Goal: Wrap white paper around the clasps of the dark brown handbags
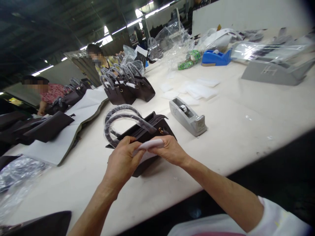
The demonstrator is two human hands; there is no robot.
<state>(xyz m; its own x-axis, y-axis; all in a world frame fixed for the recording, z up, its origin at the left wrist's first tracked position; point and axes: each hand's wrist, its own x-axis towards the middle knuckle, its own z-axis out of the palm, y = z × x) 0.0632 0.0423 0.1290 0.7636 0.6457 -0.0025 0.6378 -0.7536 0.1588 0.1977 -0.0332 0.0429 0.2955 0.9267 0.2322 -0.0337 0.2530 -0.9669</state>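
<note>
A dark brown handbag [145,167] stands on the white table before me, its two handles [123,113] wrapped in clear plastic. Just in front of its upper edge, a white foam sheet [154,143] is folded or rolled between my hands. My left hand [124,155] pinches its left end between thumb and fingers. At the other end, my right hand [169,149] grips the sheet, close to the bag's gold clasp [161,130]. Whether my fingers also touch the bag I cannot tell. Beyond the bag's right side sits a grey tape dispenser [188,116].
Loose white sheets [197,90] lie beyond the dispenser. A blue tape dispenser [216,58] and a larger grey dispenser [275,72] stand farther right. Finished-looking handbags [123,93] cluster at the back left. Two people work at the far left. Brown bag pieces [49,126] lie left.
</note>
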